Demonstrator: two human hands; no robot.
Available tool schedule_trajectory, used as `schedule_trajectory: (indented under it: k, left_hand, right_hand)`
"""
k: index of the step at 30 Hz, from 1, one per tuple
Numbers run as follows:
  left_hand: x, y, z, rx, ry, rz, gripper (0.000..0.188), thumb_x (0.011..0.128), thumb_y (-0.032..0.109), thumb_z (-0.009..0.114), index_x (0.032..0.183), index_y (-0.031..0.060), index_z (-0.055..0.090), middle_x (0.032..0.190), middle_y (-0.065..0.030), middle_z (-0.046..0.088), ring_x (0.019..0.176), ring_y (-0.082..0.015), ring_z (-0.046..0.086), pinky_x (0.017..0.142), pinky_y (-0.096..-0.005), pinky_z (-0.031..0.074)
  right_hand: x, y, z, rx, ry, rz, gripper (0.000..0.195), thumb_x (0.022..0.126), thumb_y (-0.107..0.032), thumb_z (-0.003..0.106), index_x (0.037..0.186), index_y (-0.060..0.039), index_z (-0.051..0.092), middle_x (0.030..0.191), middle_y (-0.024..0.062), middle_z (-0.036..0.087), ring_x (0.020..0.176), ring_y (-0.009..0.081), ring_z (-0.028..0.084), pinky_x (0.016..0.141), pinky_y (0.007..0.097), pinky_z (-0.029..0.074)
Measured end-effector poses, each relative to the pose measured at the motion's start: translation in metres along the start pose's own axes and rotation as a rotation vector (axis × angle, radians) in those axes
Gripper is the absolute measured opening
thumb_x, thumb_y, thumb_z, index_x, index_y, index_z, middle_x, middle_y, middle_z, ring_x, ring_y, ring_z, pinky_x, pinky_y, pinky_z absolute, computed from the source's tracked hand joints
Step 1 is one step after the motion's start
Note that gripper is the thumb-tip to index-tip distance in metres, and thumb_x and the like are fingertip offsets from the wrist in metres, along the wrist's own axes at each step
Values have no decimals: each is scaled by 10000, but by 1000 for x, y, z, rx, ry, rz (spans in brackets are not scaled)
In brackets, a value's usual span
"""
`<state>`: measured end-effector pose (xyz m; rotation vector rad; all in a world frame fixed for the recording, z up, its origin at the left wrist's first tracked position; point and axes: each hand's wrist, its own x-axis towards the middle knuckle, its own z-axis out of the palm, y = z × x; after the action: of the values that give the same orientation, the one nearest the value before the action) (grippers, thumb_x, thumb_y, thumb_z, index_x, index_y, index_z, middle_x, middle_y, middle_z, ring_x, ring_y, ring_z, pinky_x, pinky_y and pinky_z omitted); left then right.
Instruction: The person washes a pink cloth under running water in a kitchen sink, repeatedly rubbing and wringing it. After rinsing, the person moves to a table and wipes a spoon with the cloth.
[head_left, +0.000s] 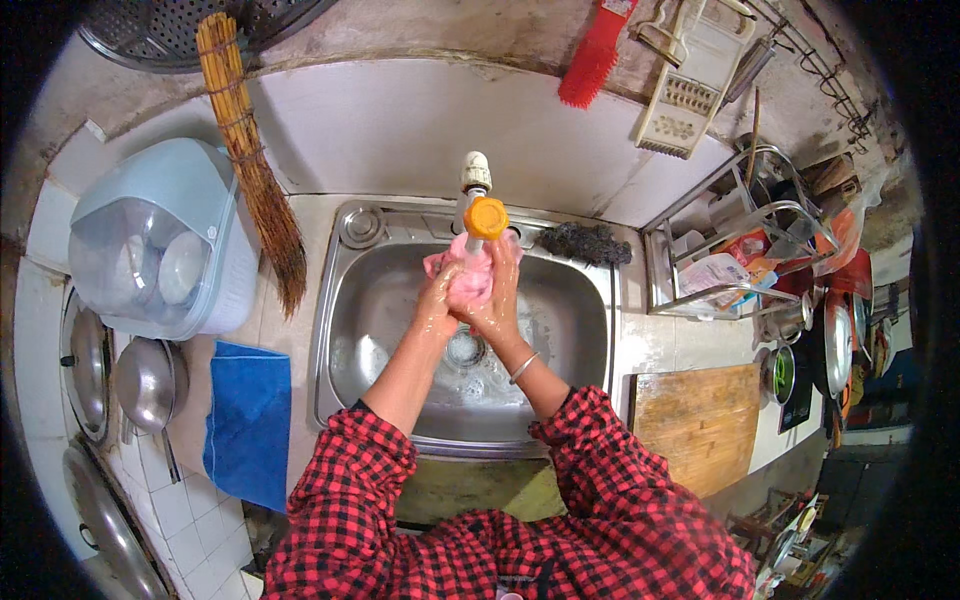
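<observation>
Both my hands grip a wet pink cloth (471, 279) under the tap (486, 217), which has an orange handle and a white pipe fitting. My left hand (437, 296) holds the cloth from the left, thumb on top. On the other side my right hand (501, 292) wraps around it, the fingers pointing up towards the tap. Water drops shine on both hands. Beneath them is a stainless steel sink (570, 330), with a little foamy water around its drain (466, 347). Part of the cloth is hidden by the tap and my fingers.
Left of the sink are a blue cloth (249, 420), a lidded dish box (150, 240) and a leaning bamboo brush (251, 142). A dark scouring pad (585, 243) sits at the sink's back right. A metal rack (739, 289) and wooden cutting board (694, 420) stand right.
</observation>
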<state>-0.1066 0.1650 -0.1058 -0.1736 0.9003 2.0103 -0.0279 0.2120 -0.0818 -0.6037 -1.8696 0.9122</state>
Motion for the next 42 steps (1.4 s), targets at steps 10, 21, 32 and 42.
schedule_trajectory:
  k: [10,21,32,42]
  left_hand:
    - [18,-3,15,648,148,663,224,842,233,613,833,36,507,681,-28,558,611,-158,525,586,-321,443]
    - [33,-2,-10,162,-257,123,267,769,263,667,884,42,571,855,-41,600,774,-168,587,692,-318,478]
    - [14,15,8,163,-211,52,568,835,475,601,1210,67,475,1064,-29,570,947,-127,554,766,-273,484]
    - [28,-5,-2,1072,-65,824,256,869,226,540,1032,37,595,974,-122,631,895,-248,597,806,-328,448]
  right_hand:
    - [14,35,31,283,-121,680,412,839,-385,586,1018,-16,546,906,62,608,832,146,594,710,314,476]
    - [11,62,9,1269,-132,1155,374,900,-391,515,1118,-89,551,1072,63,601,956,196,594,832,375,488]
    - [9,15,11,3,-101,171,556,728,-233,703,1180,4,483,1026,148,508,984,290,497,846,372,408]
    - [20,43,24,213,-79,733,349,881,-364,513,901,-22,579,834,114,629,707,276,596,633,382,460]
